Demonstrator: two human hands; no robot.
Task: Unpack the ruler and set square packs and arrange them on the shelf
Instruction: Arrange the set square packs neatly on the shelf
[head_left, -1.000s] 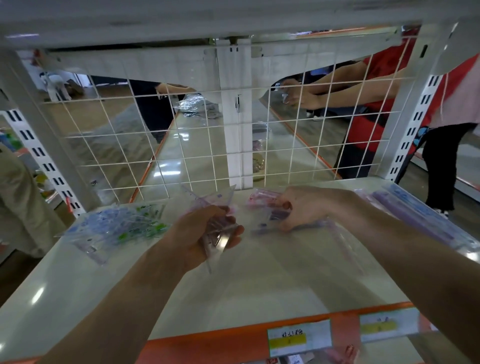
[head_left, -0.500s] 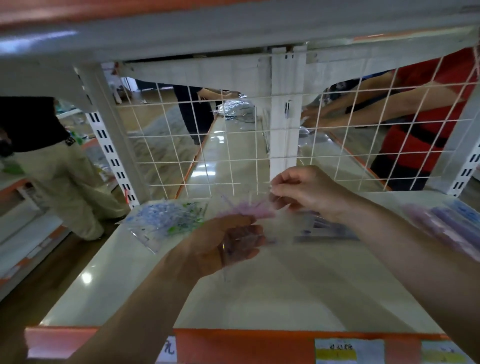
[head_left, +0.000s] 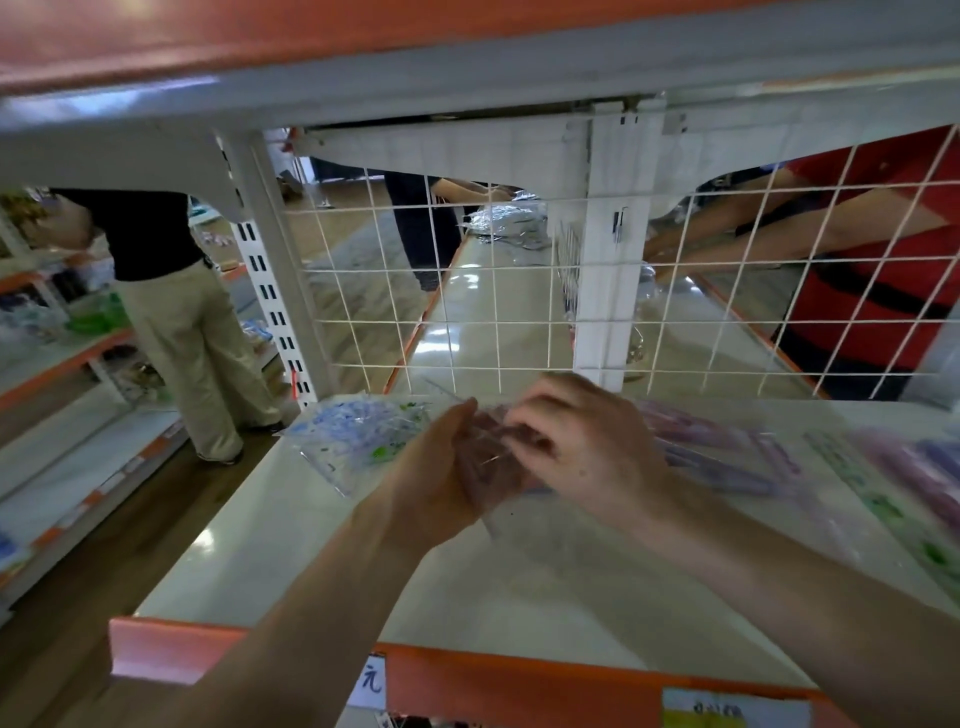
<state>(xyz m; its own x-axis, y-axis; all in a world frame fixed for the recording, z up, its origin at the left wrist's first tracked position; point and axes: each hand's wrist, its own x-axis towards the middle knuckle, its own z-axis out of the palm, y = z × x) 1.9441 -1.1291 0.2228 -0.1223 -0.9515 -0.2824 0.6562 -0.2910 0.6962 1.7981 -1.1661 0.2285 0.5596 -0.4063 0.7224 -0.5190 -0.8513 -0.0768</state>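
Both hands meet over the back half of the white metal shelf (head_left: 363, 582), working one clear, purple-tinted plastic pack (head_left: 496, 512) between them. The left hand (head_left: 441, 467) is cupped around it from the side, palm turned inward and fingers curled, so the pack sits as if in a cradle. That gives the other hand something firm to pull against. The right hand (head_left: 587, 447) comes over from above with its fingers bent and the tips pinching at the pack's upper part. I would guess it is parting the wrapper or drawing a piece out, though blur hides exactly what is between the fingers. The pack is held up off the shelf, not lying on it.

A heap of blue-and-green printed clear packs (head_left: 358, 441) lies in the back left corner against the white wire mesh panel (head_left: 467, 312), just beside the left hand. Flat purple packs (head_left: 727, 452) lie behind the right wrist, with more green and purple packs (head_left: 893, 493) at the far right. They look sorted by colour. The bare stretch where the hands work seems to be the spot meant for this one.
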